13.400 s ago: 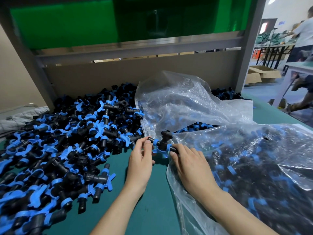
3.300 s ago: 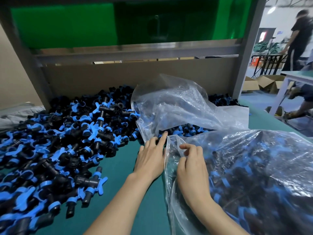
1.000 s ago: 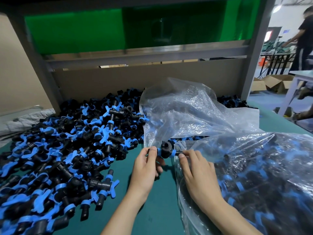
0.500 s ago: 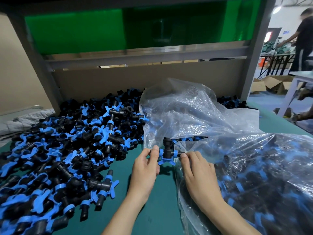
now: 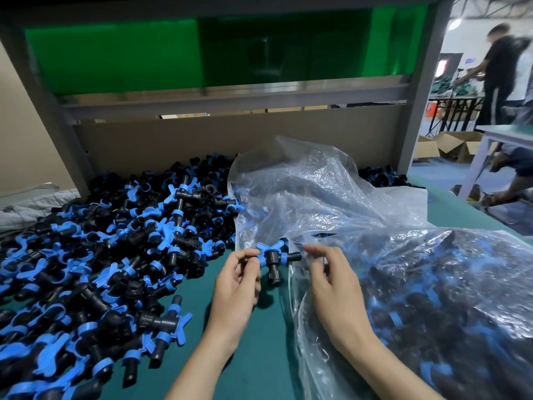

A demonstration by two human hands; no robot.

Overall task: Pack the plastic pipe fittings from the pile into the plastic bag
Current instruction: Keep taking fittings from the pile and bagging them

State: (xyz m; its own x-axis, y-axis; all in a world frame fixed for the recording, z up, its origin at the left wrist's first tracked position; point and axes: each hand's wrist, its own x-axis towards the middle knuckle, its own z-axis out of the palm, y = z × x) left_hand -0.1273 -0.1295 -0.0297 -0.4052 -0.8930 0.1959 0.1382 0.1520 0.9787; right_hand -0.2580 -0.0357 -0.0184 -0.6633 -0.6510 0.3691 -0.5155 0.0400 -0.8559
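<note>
One black fitting (image 5: 272, 259), a tee with three stubs and two blue winged collars showing, is held off the green desk (image 5: 259, 356), right at the mouth of the clear plastic bag (image 5: 311, 194). The left hand (image 5: 236, 284) has it: the grip is a pinch of thumb and fingertips on the left stub, which leaves the rest of the piece free and lets the down-pointing stub hang clear. The right hand (image 5: 331, 281) lies on the bag's near edge. Its grip is loose and spread, with finger and thumb apart just beside the fitting's right stub and closed on nothing that shows. It seems placed to take the piece or guide it past the film, and its wrist weighs down the bag's edge so the opening stays put.

The pile (image 5: 115, 255) covers the left of the desk, black and blue pieces heaped on one another, far too many to count. One of them lies a little apart near the front edge, beside the left forearm. The bag lies to the right with its slack upper part puffed up. Its lower part (image 5: 447, 298) is packed dark with fittings, again beyond counting. It reads as one bag, though the folds make that uncertain. Judging by the heap left outside, much of the packing remains.
</note>
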